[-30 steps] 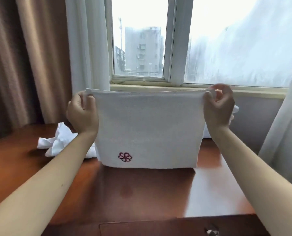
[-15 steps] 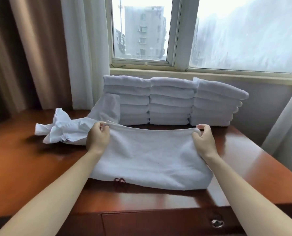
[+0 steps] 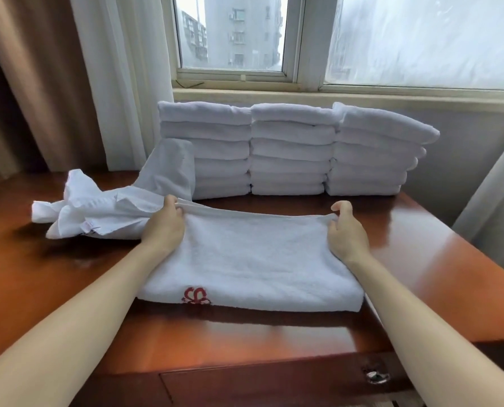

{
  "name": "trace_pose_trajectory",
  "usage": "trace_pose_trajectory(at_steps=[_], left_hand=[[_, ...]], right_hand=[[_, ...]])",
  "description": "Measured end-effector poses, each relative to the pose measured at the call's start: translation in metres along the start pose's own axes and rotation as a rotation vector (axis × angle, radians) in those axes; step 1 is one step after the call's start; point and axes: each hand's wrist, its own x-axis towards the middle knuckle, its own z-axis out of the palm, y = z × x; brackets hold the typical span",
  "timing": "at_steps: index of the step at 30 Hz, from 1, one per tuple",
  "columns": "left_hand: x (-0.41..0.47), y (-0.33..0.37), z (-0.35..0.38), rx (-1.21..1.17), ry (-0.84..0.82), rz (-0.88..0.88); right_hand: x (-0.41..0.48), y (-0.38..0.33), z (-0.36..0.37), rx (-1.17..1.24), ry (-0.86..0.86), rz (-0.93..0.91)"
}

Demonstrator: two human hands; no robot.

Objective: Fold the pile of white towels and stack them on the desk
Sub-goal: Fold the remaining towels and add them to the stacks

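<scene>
Pinching far corners of folded white terry towel (image 3: 253,259): left hand (image 3: 164,227), right hand (image 3: 346,230). Towel lies flat mid-frame on glossy reddish wooden desk (image 3: 421,259); second ago held upright in air. Near edge shows red flower emblem (image 3: 195,295). Centre left, crumpled white towels (image 3: 98,210); behind, three folded white stacks (image 3: 289,151), unmoved.

We lowered the towel (image 3: 253,259) from where it hung upright before the window (image 3: 300,39) and laid it flat on the table (image 3: 421,245). Our left hand (image 3: 164,227) and right hand (image 3: 346,230) came down pinching its far corners, and its red emblem (image 3: 195,295) ended at the near edge.
</scene>
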Motion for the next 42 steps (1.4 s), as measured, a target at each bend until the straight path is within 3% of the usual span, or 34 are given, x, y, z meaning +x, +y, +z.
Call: trace_pose_trajectory(at_steps=[6, 14, 21, 25, 32, 37, 39, 41, 42], left_hand=[[0.017, 0.003, 0.002, 0.095, -0.102, -0.032], [0.021, 0.005, -0.001, 0.061, -0.155, -0.184], [0.015, -0.002, -0.002, 0.076, -0.092, -0.047], [0.018, 0.002, 0.002, 0.170, -0.090, -0.007], [0.015, 0.024, 0.006, 0.440, -0.154, -0.135], [0.005, 0.029, -0.010, 0.460, -0.190, -0.086], [-0.001, 0.036, -0.022, 0.532, -0.198, -0.010], [-0.009, 0.046, -0.026, 0.593, -0.149, 0.134], [-0.014, 0.051, -0.025, 0.546, -0.142, 0.204]], right_hand=[[0.010, -0.003, 0.003, -0.092, -0.074, 0.061], [0.007, -0.002, -0.004, 0.146, -0.067, 0.210], [0.003, -0.002, -0.004, 0.074, -0.035, 0.073], [0.007, -0.001, -0.006, 0.083, -0.049, 0.129], [0.016, -0.004, -0.004, -0.028, -0.112, 0.195], [0.018, -0.006, -0.021, -0.045, -0.281, 0.242], [0.017, -0.012, -0.024, -0.211, -0.209, 0.129], [0.014, -0.022, -0.022, -0.232, -0.084, -0.132], [0.013, -0.028, -0.019, -0.218, -0.113, -0.251]])
